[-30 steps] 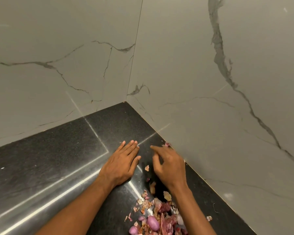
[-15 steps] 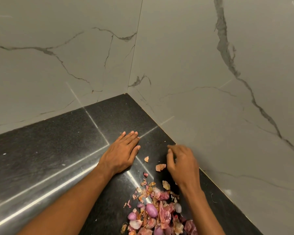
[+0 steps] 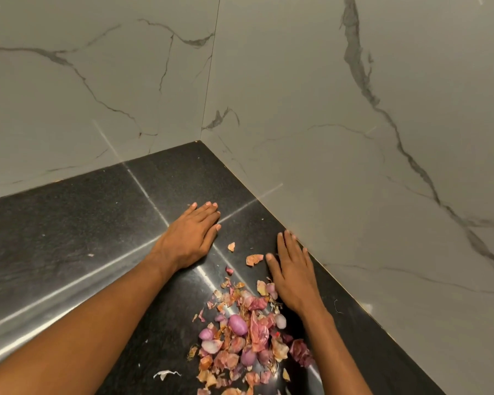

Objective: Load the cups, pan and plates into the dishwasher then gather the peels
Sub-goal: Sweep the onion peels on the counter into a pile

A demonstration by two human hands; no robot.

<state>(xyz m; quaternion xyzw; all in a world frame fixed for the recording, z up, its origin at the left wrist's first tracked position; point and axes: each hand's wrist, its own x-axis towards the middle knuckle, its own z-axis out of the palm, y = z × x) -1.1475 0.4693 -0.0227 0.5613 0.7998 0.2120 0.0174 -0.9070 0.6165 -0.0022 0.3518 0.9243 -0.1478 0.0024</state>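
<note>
A heap of pink and tan onion peels (image 3: pixel 248 334), with a few small purple onions in it, lies on the black stone counter (image 3: pixel 69 238) near the bottom middle. My left hand (image 3: pixel 193 235) rests flat on the counter beyond the heap, fingers straight. My right hand (image 3: pixel 293 269) lies flat too, along the wall's foot, with its inner edge against the heap's upper right. Two loose peels, a small one (image 3: pixel 231 246) and a larger one (image 3: pixel 253 259), lie between my hands. No cups, pan, plates or dishwasher are in view.
Grey marble-look walls (image 3: pixel 354 138) meet in a corner behind the counter and shut it in at the back and right. A white scrap (image 3: pixel 166 374) lies left of the heap's near end. A few tiny specks dot the counter at far left.
My right hand has drawn back along the wall toward me and flattened out, pulling loose peels toward the heap. My left hand has stayed flat in place. The view has tilted down.
</note>
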